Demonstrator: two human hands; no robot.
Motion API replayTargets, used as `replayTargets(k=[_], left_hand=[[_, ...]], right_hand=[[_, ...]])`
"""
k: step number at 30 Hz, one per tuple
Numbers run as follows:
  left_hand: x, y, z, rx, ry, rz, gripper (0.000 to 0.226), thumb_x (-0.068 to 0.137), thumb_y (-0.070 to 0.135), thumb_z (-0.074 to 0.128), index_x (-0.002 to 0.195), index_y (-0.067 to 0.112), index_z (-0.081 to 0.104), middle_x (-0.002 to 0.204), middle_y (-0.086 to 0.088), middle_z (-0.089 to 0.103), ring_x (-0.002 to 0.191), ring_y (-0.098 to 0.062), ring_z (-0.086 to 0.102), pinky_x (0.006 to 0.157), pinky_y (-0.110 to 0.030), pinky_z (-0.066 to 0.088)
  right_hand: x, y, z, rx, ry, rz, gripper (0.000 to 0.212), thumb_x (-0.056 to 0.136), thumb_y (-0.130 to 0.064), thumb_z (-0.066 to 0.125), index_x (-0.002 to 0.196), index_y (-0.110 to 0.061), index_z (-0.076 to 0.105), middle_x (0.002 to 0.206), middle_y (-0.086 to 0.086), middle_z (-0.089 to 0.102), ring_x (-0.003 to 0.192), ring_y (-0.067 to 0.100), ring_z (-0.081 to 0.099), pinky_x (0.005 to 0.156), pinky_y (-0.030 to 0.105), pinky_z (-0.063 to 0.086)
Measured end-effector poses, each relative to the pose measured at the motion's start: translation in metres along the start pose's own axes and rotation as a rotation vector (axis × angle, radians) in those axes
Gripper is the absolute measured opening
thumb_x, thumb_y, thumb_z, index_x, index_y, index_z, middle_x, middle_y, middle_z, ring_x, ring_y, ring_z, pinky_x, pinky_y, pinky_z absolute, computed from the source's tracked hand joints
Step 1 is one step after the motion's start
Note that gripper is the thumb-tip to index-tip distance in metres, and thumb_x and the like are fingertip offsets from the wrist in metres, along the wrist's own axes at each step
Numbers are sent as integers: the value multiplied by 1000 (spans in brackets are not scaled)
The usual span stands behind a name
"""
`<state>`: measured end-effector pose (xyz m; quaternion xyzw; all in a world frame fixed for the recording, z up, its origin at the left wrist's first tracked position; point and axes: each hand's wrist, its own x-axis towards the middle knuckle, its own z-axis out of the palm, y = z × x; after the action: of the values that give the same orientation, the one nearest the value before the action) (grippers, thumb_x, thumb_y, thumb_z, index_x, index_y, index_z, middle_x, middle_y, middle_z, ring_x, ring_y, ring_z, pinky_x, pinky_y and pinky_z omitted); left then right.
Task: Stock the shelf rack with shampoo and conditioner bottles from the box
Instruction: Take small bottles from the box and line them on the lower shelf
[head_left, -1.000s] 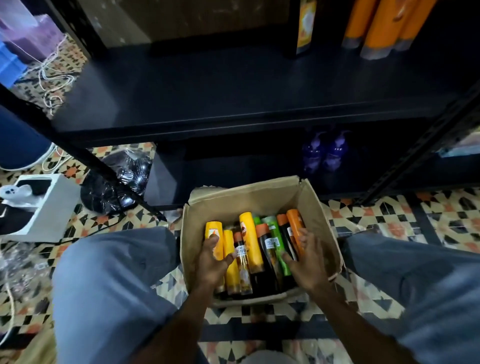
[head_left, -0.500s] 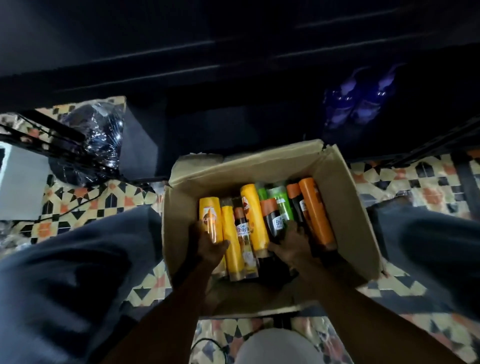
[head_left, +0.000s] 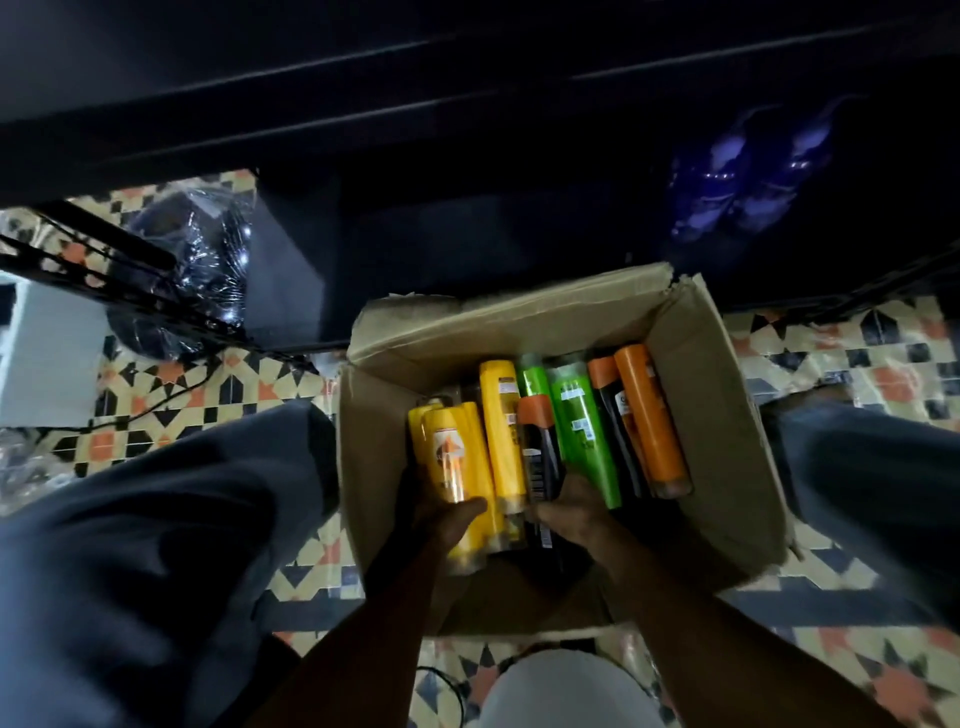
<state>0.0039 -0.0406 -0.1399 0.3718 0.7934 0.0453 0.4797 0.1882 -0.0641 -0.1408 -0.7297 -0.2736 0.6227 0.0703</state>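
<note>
- I saw L hand (head_left: 448, 521) inside cardboard box (head_left: 719, 431), fingers wrapped round a yellow bottle (head_left: 457, 462).
- R hand (head_left: 574, 512) clasped a black bottle (head_left: 540, 452) w/ orange cap, near its lower end.
- Green bottle (head_left: 584, 441) & orange bottle (head_left: 649, 415) lay beside them in box.
- Box sat on tiled floor (head_left: 857, 353), just in front of dark shelf rack (head_left: 467, 78).

- Left hand (head_left: 441, 519): bare; thumb and wrist show.
- Right hand (head_left: 576, 514): bare; back and knuckles show.
- Left forearm (head_left: 374, 623): bare along all the length in view.
- Right forearm (head_left: 701, 639): bare likewise.
- Left trouser leg (head_left: 156, 519): dark blue-grey cloth, loose, soft broad folds, blurred.
- Right trouser leg (head_left: 872, 467): same dark blue-grey cloth, smoother.
- Pale cloth (head_left: 566, 691): whitish, rounded, plain, between the forearms; which garment cannot be told.
</note>
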Motion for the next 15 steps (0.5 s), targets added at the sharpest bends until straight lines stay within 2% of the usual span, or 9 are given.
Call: replayTargets(k=[2,4,5,6,8,9,10,13,15], left_hand=[[-8,4,2,-2,-46,33,114,70,20,93,157,14,21,153,-5,39,138,-28,43,110,-36,39],[-15,11,4,-15,-58,101,123,68,9,93,159,8,11,148,-3,34,139,-24,38,105,-31,35],[-20,13,2,-21,-73,97,123,68,6,92,160,8,10,144,-2,35,136,-21,38,100,-27,35],[-27,18,0,-35,-80,110,121,68,3,91,159,9,11,139,-1,36,131,-19,40,95,-25,34],[-33,20,-3,-60,-80,140,122,67,5,93,159,11,12,137,-2,43,129,-21,46,94,-28,37],[-40,25,-7,-82,-89,157,124,66,7,93,159,13,12,138,-2,45,128,-21,47,96,-31,38],[-44,26,-9,-85,-87,183,125,66,7,93,160,13,11,139,-2,46,125,-19,48,97,-32,39],[-67,42,-12,-97,-66,249,119,65,13,94,158,14,20,140,-3,48,122,-19,48,99,-34,42],[-81,55,-16,-109,-65,293,96,65,16,94,143,19,37,124,0,57,111,-18,52,91,-26,46]], right_hand=[[-7,-3,-7,83,-70,-1,48,72,-19,90,111,-23,62,115,4,70,98,17,63,77,25,53],[-20,-4,-17,189,-106,15,36,76,-27,87,101,-25,61,99,-4,66,86,9,57,63,17,44],[-25,-3,-20,235,-133,24,37,74,-35,88,96,-25,60,94,-7,63,86,9,56,66,18,44],[-35,-4,-26,247,-146,30,50,65,-47,90,97,-22,61,97,-5,64,93,11,58,75,23,49],[-37,7,-31,260,-148,11,104,36,-66,91,121,-14,64,118,4,69,111,19,63,97,42,52],[-38,15,-38,275,-137,-29,113,34,-66,92,129,-14,61,122,7,70,113,22,65,99,50,51],[-40,20,-44,317,-132,-52,102,44,-59,94,131,-15,61,119,8,72,110,25,69,98,54,53],[-92,-4,-68,305,-100,-178,41,81,-28,80,117,-14,67,99,9,77,91,27,74,89,53,58],[-111,-12,-80,342,-23,-274,37,76,-19,80,111,-16,66,96,7,75,87,24,71,83,44,59]])
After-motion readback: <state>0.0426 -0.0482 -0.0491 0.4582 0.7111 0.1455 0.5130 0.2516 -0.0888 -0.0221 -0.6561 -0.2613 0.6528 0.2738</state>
